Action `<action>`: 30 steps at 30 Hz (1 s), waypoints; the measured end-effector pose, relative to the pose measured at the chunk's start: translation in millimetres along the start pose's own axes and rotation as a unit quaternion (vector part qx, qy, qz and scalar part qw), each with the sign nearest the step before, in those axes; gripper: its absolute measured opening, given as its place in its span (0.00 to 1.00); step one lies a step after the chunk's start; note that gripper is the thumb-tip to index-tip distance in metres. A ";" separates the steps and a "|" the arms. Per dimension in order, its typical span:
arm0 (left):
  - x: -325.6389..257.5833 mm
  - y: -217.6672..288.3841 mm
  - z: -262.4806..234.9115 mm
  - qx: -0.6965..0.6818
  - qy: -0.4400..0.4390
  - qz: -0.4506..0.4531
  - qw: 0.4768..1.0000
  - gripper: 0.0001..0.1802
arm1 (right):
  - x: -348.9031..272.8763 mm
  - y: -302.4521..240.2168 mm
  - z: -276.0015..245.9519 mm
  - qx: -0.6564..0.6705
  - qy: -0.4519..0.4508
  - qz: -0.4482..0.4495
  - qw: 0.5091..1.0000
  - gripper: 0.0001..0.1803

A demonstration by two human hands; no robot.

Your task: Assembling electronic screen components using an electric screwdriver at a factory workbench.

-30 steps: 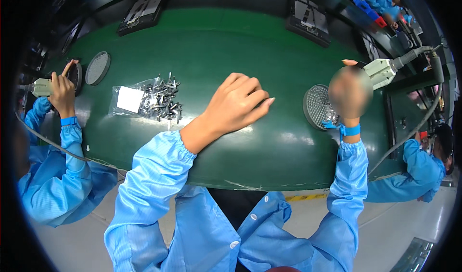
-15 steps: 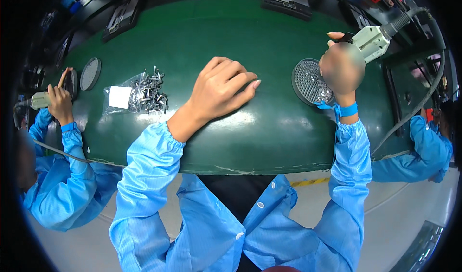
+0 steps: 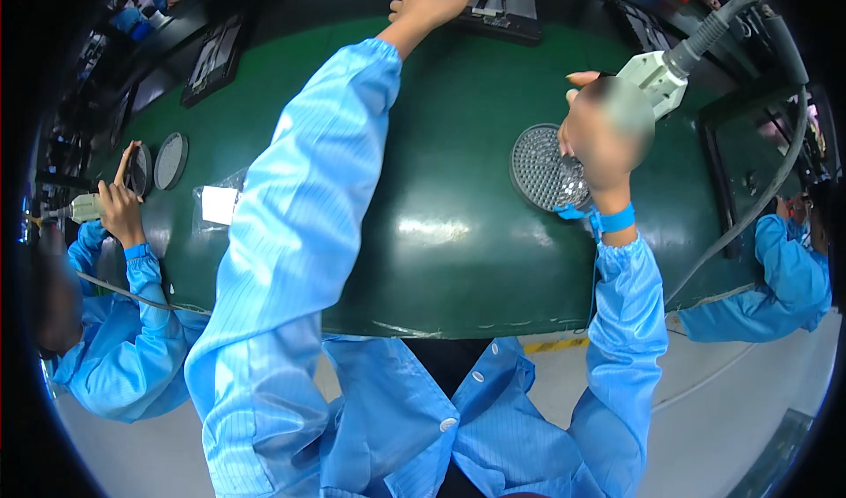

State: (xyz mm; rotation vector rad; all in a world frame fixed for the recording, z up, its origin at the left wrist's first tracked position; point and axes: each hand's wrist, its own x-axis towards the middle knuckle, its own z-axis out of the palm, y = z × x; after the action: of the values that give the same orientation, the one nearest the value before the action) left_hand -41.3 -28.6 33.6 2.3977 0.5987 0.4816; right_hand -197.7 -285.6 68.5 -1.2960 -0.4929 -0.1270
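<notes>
My left hand [image 3: 427, 6] stretches to the far side of the table, fingers apart, its thumb over the edge of a flat dark panel-like unit [image 3: 502, 9]. Nothing is in that hand. On the right, my right hand [image 3: 608, 141] is closed around a pale corded power tool [image 3: 652, 82], which looks like an electric screwdriver; a blur covers part of the hand. Below its fingers lies a round grey dimpled tray [image 3: 538, 167] with small shiny pieces in it. A blue strap [image 3: 617, 220] circles my right wrist.
A clear plastic bag with a white label [image 3: 220, 205] lies left, partly behind my sleeve. Another dimpled tray [image 3: 171, 160] is near a co-worker's hand [image 3: 122, 211] at the far left. A thick cable [image 3: 797, 137] hangs at the right, and another dark unit [image 3: 213, 59] stands far left.
My left hand has moved from the middle of the table to the far unit, and its fingers have spread. My right hand still holds the tool; my left sleeve now hides the metal pieces by the bag.
</notes>
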 end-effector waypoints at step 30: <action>-279.9 -103.6 -172.5 -0.355 -0.105 -0.071 0.926 0.35 | 0.5 7.4 -16.2 -0.004 -0.016 0.035 0.999 0.14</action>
State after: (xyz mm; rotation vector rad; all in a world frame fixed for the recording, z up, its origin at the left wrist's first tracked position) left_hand -385.8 -19.5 42.6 1.6706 0.4036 0.3005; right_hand -190.1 -298.7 59.1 -1.3228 -0.4730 -0.0493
